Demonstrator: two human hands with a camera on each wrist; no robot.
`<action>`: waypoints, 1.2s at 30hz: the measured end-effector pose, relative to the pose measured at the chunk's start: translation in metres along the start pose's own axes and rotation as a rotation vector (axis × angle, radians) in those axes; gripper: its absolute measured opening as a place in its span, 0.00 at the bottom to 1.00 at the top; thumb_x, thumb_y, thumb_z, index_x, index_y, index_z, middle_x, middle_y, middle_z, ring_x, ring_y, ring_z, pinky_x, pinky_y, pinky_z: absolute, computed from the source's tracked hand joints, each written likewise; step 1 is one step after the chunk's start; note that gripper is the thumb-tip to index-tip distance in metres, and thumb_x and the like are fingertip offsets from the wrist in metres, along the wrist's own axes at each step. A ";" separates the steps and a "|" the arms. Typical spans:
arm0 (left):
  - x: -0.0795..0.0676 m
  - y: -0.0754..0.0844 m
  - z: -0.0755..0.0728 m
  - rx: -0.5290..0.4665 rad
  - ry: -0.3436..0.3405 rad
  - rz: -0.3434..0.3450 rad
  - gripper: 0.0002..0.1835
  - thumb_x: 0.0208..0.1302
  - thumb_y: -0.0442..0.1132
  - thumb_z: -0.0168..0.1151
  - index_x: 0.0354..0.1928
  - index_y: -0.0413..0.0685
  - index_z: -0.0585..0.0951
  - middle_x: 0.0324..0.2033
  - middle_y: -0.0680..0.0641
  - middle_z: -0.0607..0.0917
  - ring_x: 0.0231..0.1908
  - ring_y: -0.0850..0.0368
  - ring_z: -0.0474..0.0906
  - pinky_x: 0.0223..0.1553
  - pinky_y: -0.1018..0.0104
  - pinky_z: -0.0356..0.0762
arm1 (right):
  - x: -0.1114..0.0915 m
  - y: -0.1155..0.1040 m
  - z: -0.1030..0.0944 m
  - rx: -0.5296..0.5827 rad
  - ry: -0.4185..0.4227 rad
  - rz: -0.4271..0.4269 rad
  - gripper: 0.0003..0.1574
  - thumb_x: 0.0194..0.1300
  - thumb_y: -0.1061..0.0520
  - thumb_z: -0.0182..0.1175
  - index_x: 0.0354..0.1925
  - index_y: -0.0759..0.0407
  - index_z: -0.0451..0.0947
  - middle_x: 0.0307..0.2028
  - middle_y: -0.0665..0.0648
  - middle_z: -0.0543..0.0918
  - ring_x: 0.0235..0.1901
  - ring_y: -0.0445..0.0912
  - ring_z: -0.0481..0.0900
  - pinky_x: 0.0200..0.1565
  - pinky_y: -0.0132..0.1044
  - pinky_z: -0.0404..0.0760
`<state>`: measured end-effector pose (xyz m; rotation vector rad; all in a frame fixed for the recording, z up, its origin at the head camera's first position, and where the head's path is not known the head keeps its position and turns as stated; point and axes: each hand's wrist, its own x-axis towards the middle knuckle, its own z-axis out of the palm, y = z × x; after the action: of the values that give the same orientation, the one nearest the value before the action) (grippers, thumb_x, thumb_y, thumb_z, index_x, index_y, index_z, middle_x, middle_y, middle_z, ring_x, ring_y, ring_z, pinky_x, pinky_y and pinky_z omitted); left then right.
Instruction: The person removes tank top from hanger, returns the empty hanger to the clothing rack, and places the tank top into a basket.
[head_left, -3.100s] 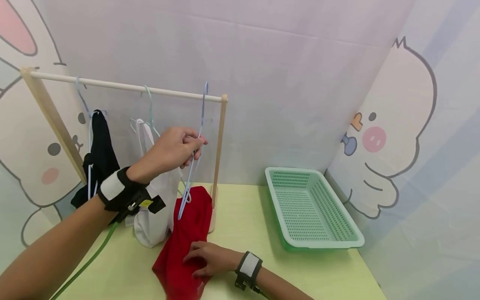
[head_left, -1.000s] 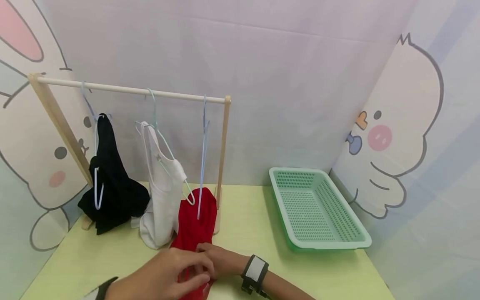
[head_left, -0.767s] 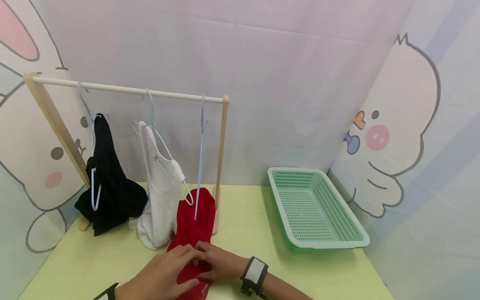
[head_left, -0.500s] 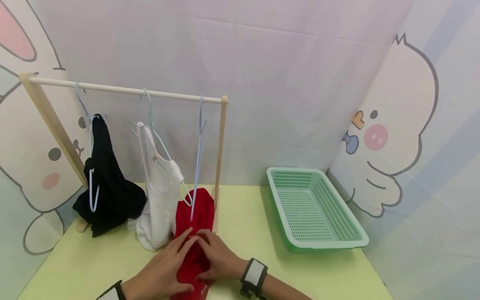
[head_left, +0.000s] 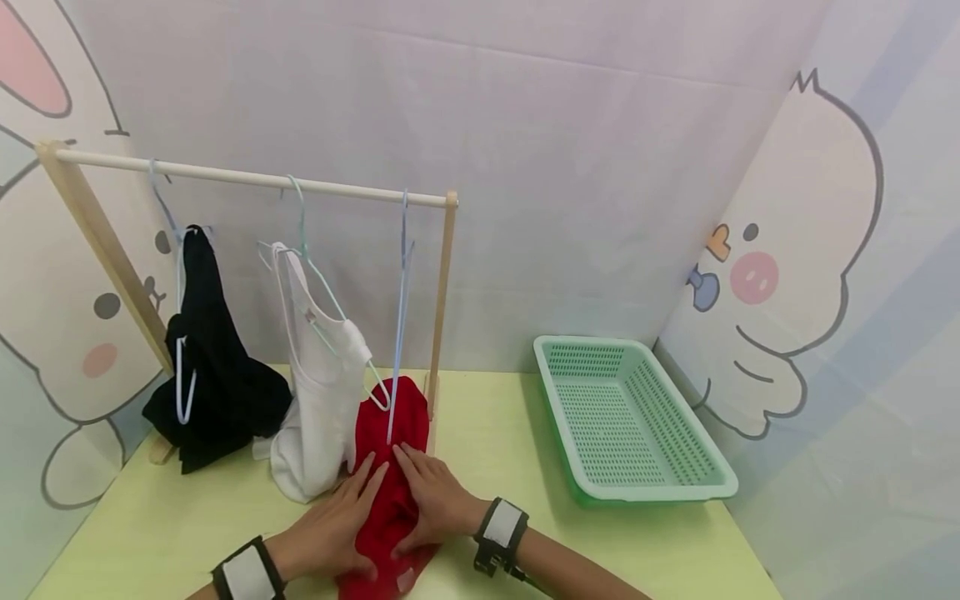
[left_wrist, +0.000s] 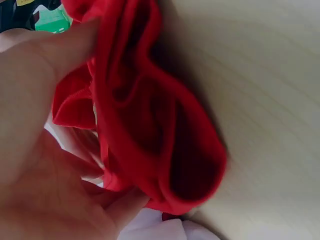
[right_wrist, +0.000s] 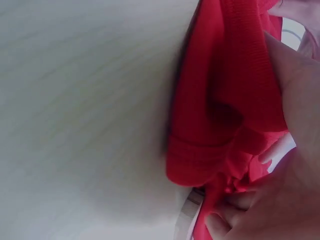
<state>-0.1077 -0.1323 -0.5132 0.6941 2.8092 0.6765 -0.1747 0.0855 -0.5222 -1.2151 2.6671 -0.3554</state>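
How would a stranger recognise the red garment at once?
On the table's left stands a clothes rack. Near its right end, the left hand and right hand touch a crumpled garment. It alone is red; the neighbouring white top and black garment are on hangers.

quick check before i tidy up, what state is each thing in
Black cloth, draped on the left hanger
White top, hung on the middle hanger
Right hanger, hooked on the rail, visible frame bare
Red cloth, rumpled on the table
Left hand, spread, touching red cloth
Right hand, spread, touching red cloth
Basket, upright on the table
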 end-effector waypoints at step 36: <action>0.011 0.008 0.014 0.210 0.309 0.150 0.58 0.43 0.44 0.88 0.76 0.35 0.68 0.75 0.34 0.68 0.72 0.35 0.67 0.68 0.38 0.74 | -0.007 0.007 -0.001 -0.018 0.187 -0.249 0.28 0.52 0.54 0.82 0.53 0.52 0.89 0.46 0.46 0.89 0.44 0.34 0.76 0.51 0.22 0.71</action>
<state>-0.1102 -0.1151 -0.5223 0.9164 3.1701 0.5583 -0.1757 0.0957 -0.5228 -1.5979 2.6781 -0.5068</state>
